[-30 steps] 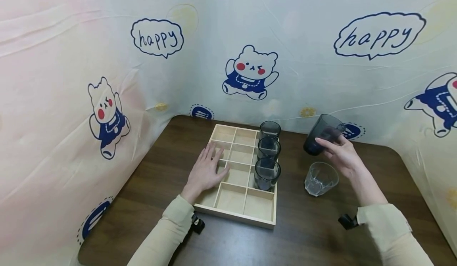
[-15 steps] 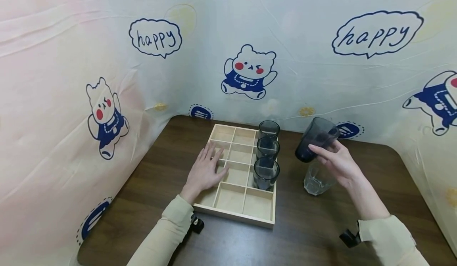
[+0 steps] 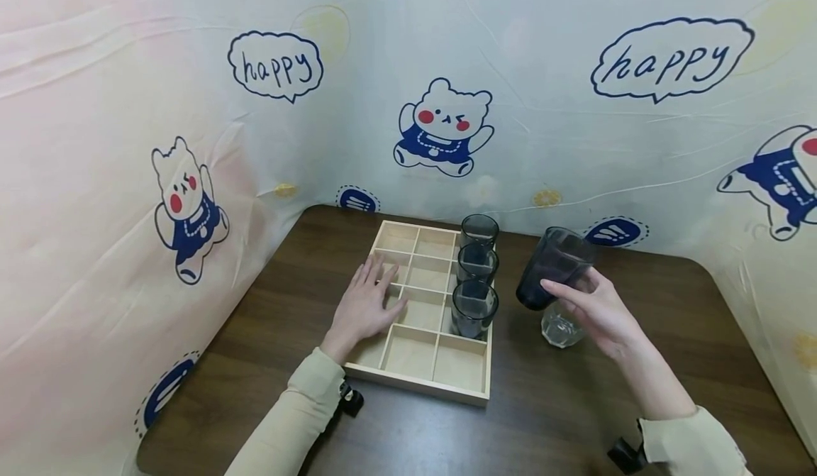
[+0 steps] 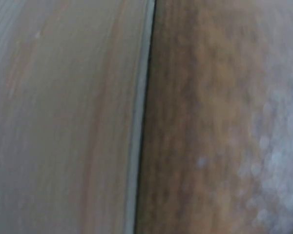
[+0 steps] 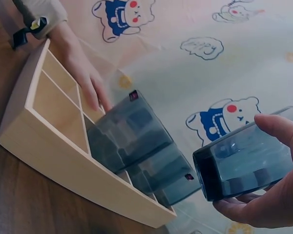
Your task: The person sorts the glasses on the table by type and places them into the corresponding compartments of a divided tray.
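In the head view my right hand grips a dark tinted drinking glass, tilted with its base toward the lower left. The same held glass fills the right side of the right wrist view, thumb on one side and fingers on the other. Partly behind it, a clear faceted glass stands on the table. My left hand lies spread over the left side of a wooden divided tray. Three tinted glasses, the nearest one included, stand in the tray's right column.
The dark wooden table carries everything. A cloth printed with cartoon bears hangs behind and at the sides of it. The left wrist view shows a blurred tray wall beside the tabletop.
My right hand has brought the tinted glass left and lower, closer to the tray, and it now overlaps more of the clear glass. The left hand keeps its place on the tray.
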### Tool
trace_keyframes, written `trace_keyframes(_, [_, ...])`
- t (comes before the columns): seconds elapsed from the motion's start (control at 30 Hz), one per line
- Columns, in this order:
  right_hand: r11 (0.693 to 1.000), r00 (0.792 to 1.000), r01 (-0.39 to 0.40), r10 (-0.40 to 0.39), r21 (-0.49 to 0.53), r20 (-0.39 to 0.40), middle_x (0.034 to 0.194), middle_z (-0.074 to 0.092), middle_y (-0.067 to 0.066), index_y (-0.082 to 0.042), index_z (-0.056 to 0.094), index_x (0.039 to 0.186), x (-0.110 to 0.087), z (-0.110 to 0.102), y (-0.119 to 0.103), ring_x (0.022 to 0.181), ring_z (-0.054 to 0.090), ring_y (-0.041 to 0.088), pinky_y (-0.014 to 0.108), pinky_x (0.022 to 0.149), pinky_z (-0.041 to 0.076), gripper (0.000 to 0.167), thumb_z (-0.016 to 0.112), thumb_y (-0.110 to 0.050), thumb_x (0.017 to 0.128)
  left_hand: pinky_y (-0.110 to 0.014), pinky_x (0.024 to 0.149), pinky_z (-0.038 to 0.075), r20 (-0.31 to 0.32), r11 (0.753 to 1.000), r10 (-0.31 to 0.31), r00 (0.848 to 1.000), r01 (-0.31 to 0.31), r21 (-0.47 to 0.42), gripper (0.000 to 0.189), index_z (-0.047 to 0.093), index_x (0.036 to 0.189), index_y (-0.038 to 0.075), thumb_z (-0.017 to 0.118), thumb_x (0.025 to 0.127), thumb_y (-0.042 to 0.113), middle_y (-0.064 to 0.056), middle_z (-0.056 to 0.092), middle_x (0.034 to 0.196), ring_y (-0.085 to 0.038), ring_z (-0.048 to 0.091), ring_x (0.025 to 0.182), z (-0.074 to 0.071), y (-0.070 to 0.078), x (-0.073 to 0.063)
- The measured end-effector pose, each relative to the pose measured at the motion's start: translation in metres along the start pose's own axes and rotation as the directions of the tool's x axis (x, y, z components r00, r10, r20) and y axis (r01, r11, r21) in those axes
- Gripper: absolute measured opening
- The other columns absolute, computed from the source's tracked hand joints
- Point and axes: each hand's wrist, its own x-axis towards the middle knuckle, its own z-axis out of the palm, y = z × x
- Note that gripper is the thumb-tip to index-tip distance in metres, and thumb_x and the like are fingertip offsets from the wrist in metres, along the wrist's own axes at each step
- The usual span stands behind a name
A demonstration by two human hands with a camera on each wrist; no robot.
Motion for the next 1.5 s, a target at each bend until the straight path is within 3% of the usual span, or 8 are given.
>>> trace_keyframes(0.2, [0.999,0.999,0.002,0.0,-0.036,0.043,0.129,0.069,-0.018,-0.022,0.043,0.154,-0.008,0.005,0.006,0.119,0.07,-0.003,0.014,0.104,0.058,0.057,0.071,-0.01,0.106,-0.053,0.144,0.013,-0.001,1.0,-0.002,1.0,0.002,0.011,0.081,0.036,0.173,0.02,0.05,0.108,0.064,-0.019,0.01,0.186,-0.038,0.008,0.174,0.0,-0.001,-0.001])
trace_keyframes(0.53, [0.995,0.997,0.011,-0.002,-0.099,0.083,0.135,0.068,-0.018,-0.013,0.04,0.158,-0.023,0.018,0.021,0.124,0.066,-0.002,0.016,0.103,0.057,0.06,0.07,-0.01,0.106,-0.053,0.144,0.013,-0.001,1.0,0.0,1.0,0.0,0.019,0.081,0.036,0.173,0.02,0.047,0.108,0.066,-0.018,0.011,0.186,-0.039,0.008,0.174,-0.001,-0.003,0.0])
trace_keyframes(0.8, [0.994,0.99,0.046,-0.033,-0.098,0.134,0.139,0.07,-0.014,-0.008,0.043,0.156,-0.035,0.031,0.037,0.131,0.066,-0.001,0.015,0.107,0.056,0.06,0.072,-0.006,0.104,-0.053,0.144,0.013,-0.003,1.0,-0.004,1.0,0.004,0.019,0.079,0.037,0.173,0.021,0.05,0.108,0.064,-0.018,0.013,0.186,-0.038,0.008,0.174,-0.002,-0.002,0.0])
trace_keyframes(1.03, [0.996,0.989,0.021,-0.007,-0.089,0.151,0.145,0.068,-0.011,-0.008,0.046,0.16,-0.039,0.04,0.047,0.134,0.064,-0.002,0.013,0.11,0.053,0.065,0.075,-0.006,0.101,-0.053,0.144,0.014,-0.006,1.0,-0.004,1.0,0.004,0.01,0.078,0.038,0.173,0.021,0.05,0.108,0.064,-0.019,0.015,0.185,-0.039,0.009,0.174,-0.001,-0.001,0.001])
trace_keyframes(1.27, [0.996,0.98,0.036,-0.019,-0.084,0.2,0.14,0.073,-0.01,-0.007,0.048,0.156,-0.044,0.051,0.058,0.133,0.066,0.002,0.015,0.111,0.053,0.063,0.076,-0.004,0.1,-0.053,0.144,0.014,-0.014,1.0,0.003,1.0,-0.003,0.008,0.077,0.04,0.172,0.021,0.052,0.108,0.062,-0.02,0.016,0.185,-0.04,0.01,0.174,-0.001,-0.001,0.001])
trace_keyframes(1.5, [0.995,0.979,0.067,-0.051,-0.075,0.199,0.135,0.074,-0.013,-0.003,0.05,0.157,-0.045,0.065,0.072,0.126,0.071,0.004,0.019,0.106,0.058,0.067,0.079,-0.001,0.096,-0.054,0.144,0.014,-0.012,1.0,0.003,1.0,-0.003,0.007,0.078,0.039,0.172,0.022,0.051,0.107,0.064,-0.019,0.016,0.185,-0.04,0.01,0.174,0.0,0.0,0.003])
